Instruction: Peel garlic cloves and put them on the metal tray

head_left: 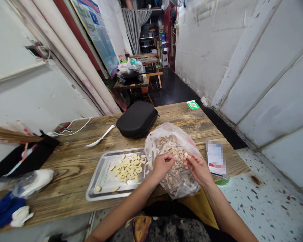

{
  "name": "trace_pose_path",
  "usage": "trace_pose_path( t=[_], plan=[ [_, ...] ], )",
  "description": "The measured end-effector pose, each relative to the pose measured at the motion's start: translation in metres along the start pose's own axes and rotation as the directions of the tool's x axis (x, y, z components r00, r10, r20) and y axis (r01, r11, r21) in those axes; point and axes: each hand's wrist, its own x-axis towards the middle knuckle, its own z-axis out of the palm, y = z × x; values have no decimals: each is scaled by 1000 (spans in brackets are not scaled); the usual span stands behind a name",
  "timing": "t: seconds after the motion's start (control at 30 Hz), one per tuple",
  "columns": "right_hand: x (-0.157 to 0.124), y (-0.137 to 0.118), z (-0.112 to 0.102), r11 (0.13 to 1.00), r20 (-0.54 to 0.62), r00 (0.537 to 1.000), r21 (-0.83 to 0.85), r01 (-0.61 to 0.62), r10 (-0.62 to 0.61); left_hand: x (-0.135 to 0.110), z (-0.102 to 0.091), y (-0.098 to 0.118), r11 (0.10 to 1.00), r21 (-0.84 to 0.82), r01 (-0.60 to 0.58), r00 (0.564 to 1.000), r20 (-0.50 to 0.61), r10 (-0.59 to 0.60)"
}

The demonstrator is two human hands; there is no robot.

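Bench (pixel 70 163) before you | plastic bag (pixel 180 129) of papery peelings (pixel 175 148) near your body | metal tray (pixel 102 174), right side partly hidden by bag | pale cloves (pixel 128 166) spread on it | your left hand (pixel 163 165) over bag, fingers narrowed, contents can't be told | your right hand (pixel 197 168) pinching a single clove (pixel 186 155) above peelings

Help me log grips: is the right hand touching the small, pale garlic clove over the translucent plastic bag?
Touching: the head view shows the right hand pinching the pale garlic clove in its fingers.

Left fingers (pixel 168 159) curled, right fingers (pixel 193 160) pinched.
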Motion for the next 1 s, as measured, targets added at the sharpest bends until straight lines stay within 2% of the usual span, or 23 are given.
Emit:
trace_pose_path(
  t=[0.1, 0.23, 0.3, 0.4, 0.5, 0.73, 0.9, 1.0],
  plan=[
    [-1, -2, 1, 1000, 42, 999, 4, -21, 21, 1, 0, 2, 992, 41, -121, 992, 45, 120],
    [0, 6, -3, 973, 55, 993, -204, 113, -104, 1, 1, 11, 963, -4, -270, 962, 33, 270],
    [0, 9, -6, 910, 95, 977, -356, 212, -190, 1, 1, 15, 961, -16, -278, 961, 9, 278],
    [-1, 8, -7, 773, 188, 933, -523, 359, -306, 2, 1, 17, 957, -12, -289, 957, 11, 289],
    [-3, 6, -5, 673, 249, 898, -596, 438, -364, 2, 1, 16, 960, 15, -279, 960, 18, 278],
    [-4, 6, -4, 530, 326, 855, -678, 509, -403, 2, 1, 17, 984, 38, -174, 985, 23, 174],
    [-4, 13, -8, 504, 337, 847, -690, 519, -411, 2, 0, 17, 994, 13, -110, 990, 90, 108],
    [-4, 15, -7, 505, 323, 848, -693, 514, -420, 1, 2, 17, 996, -3, -93, 993, 71, 93]
  ],
)
